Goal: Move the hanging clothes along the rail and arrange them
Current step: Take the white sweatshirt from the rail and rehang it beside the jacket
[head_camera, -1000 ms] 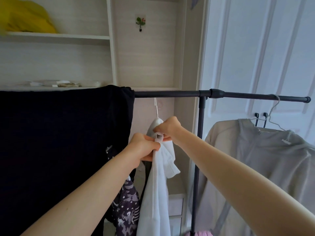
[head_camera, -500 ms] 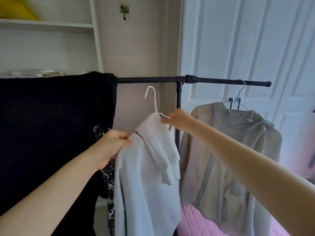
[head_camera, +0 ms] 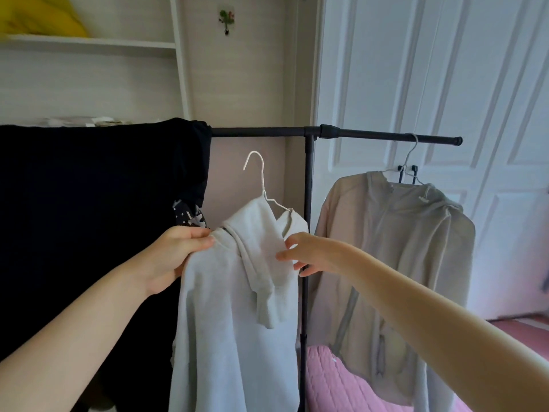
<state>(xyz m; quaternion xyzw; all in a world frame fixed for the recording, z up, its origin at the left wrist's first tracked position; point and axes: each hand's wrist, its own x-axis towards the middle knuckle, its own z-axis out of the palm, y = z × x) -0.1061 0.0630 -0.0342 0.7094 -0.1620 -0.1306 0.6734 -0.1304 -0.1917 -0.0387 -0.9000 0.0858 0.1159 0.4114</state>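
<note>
Your left hand grips the pale grey hoodie at its shoulder; your right hand lies relaxed, fingers spread on its hood. White hanger hook hangs free below the black rail, at 12 o'clock. Beige jacket hangs at 3 o'clock, black cloth at 9. No legible writing. Bare rail between them.

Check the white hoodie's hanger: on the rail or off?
Off. The hanger's hook hangs free below the rail; the left hand grips the hoodie's shoulder.
</note>
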